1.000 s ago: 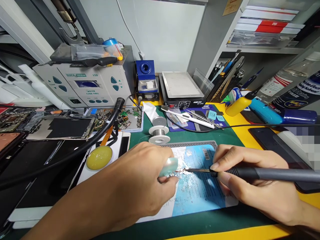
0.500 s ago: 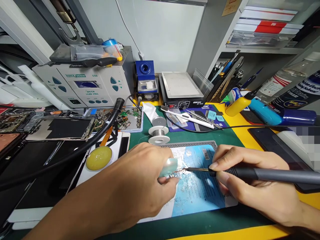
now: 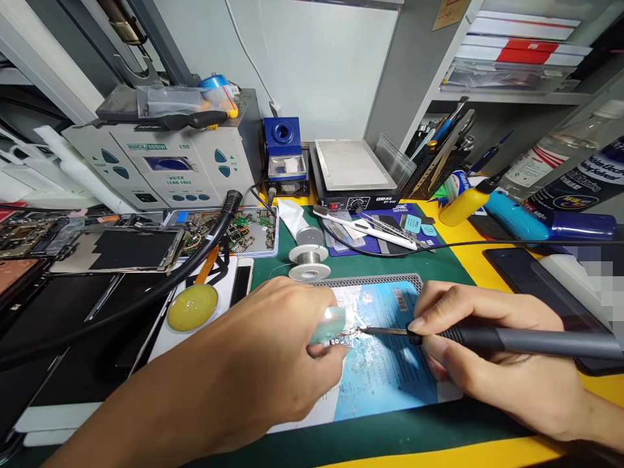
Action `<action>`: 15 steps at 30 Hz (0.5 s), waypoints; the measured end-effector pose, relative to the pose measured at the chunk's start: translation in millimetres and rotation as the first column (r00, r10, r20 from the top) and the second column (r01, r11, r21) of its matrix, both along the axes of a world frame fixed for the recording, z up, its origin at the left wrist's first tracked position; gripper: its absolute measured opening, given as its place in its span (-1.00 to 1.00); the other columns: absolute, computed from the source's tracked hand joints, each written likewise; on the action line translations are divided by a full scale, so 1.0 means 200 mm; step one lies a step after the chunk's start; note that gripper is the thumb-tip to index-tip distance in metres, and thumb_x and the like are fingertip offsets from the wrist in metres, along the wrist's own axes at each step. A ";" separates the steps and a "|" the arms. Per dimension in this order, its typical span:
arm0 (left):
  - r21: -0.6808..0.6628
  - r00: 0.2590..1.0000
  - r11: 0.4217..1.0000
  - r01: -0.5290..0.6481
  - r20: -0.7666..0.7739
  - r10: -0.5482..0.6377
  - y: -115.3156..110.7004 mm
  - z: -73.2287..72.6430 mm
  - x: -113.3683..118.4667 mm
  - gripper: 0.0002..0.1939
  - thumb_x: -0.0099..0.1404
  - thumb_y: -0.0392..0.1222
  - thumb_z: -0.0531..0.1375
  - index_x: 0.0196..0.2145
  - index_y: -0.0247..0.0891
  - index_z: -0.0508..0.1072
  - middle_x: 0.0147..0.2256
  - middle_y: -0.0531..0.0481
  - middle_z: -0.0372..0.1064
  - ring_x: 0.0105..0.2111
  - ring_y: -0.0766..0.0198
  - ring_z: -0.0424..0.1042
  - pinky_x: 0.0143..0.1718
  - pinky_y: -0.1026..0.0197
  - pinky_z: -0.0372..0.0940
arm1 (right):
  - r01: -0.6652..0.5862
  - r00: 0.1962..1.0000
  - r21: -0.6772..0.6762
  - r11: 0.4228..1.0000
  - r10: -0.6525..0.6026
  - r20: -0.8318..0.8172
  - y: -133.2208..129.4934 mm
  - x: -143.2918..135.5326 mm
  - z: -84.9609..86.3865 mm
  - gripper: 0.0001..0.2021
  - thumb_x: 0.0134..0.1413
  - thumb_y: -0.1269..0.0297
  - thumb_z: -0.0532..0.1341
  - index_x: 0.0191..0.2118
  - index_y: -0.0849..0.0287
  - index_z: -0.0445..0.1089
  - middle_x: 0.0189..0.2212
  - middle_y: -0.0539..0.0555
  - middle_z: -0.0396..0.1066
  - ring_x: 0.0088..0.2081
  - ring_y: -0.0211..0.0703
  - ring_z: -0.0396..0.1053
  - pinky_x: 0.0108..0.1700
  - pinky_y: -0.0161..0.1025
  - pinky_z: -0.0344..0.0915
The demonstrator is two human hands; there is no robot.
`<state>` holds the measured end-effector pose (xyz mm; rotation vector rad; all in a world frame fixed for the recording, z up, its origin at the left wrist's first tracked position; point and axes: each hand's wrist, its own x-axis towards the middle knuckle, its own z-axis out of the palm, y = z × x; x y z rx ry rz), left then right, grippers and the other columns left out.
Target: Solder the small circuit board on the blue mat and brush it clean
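My left hand [image 3: 277, 354] pinches a small circuit board [image 3: 340, 340] between thumb and forefinger. A pale green finger cot [image 3: 328, 325] covers the forefinger, and most of the board is hidden by the fingers. From the right, my right hand [image 3: 507, 370] grips a black soldering iron [image 3: 470, 337] like a pen. Its tip lies at the board's right edge; whether it touches cannot be made out. Under both hands is a blue and white sheet [image 3: 390, 377] spotted with solder bits. Just behind my left hand stands a solder wire spool [image 3: 309, 260].
Behind are a grey hot-air station [image 3: 170, 162], a blue iron stand [image 3: 283, 143] and a flat heating plate [image 3: 355, 166]. A thick black hose [image 3: 195, 260] crosses the left side above a round yellow tin [image 3: 193, 307]. A phone [image 3: 531, 286] lies right, near bottles [image 3: 550, 156].
The thin black cable at the right has shifted very slightly upward. Both hands, the circuit board and the soldering iron stay in nearly the same place.
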<state>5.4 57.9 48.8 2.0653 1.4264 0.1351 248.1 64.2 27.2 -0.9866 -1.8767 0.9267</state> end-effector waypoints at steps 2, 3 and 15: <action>0.020 1.000 1.000 -0.001 0.008 0.001 0.00 -0.01 0.00 -0.73 0.26 -0.09 0.12 -0.55 -0.18 0.21 -0.57 0.17 0.25 -0.60 0.37 0.11 -0.57 0.22 -0.02 | 0.004 1.000 0.007 1.000 -0.004 0.002 0.00 0.00 0.00 -0.78 -0.10 0.61 0.27 -0.43 0.10 0.48 -0.60 -0.04 0.41 -0.55 -0.26 0.35 -0.54 -0.38 0.30; 0.033 1.000 0.999 -0.005 0.011 0.005 -0.01 -0.01 0.00 -0.72 0.27 -0.08 0.12 -0.55 -0.18 0.21 -0.57 0.18 0.24 -0.60 0.38 0.10 -0.57 0.22 -0.02 | 0.003 1.000 0.004 1.000 -0.003 0.000 0.00 0.00 0.00 -0.78 -0.10 0.61 0.27 -0.43 0.10 0.48 -0.59 -0.04 0.41 -0.55 -0.27 0.36 -0.53 -0.38 0.30; 0.036 0.999 0.998 -0.051 0.015 0.051 -0.02 -0.03 -0.02 -0.78 0.27 0.00 0.15 -0.47 -0.11 0.32 -0.39 0.09 0.37 -0.28 0.21 0.32 -0.50 0.22 0.06 | -0.020 1.000 -0.018 1.000 0.019 -0.015 -0.01 0.02 -0.02 -0.76 -0.06 0.62 0.26 -0.40 0.08 0.48 -0.55 -0.07 0.40 -0.53 -0.32 0.35 -0.52 -0.41 0.27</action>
